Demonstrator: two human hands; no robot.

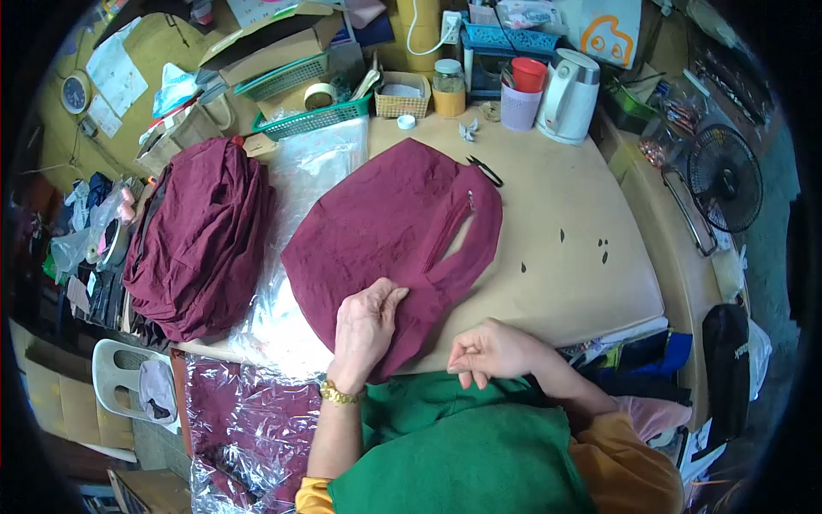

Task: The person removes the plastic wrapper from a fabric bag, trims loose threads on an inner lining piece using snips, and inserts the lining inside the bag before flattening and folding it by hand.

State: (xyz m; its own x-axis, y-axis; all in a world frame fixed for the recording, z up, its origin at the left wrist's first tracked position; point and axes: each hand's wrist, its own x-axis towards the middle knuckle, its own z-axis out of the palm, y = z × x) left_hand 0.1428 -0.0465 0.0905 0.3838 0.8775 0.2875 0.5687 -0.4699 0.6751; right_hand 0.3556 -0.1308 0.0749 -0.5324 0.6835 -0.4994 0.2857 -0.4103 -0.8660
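A maroon fabric bag lies flat on the tan table, its partly open zipper on the right side. My left hand, with a gold watch at the wrist, pinches the bag's lower edge between thumb and fingers. To the right, just off the table's front edge and above the green apron, my right hand is held with its fingers curled; whether it holds something small I cannot make out. Small black scissors rest at the bag's upper right.
Stacked maroon bags stand at the left beside clear plastic sheets. Along the back are a green basket, a jar, a lilac cup and a white kettle. A black fan is at the right.
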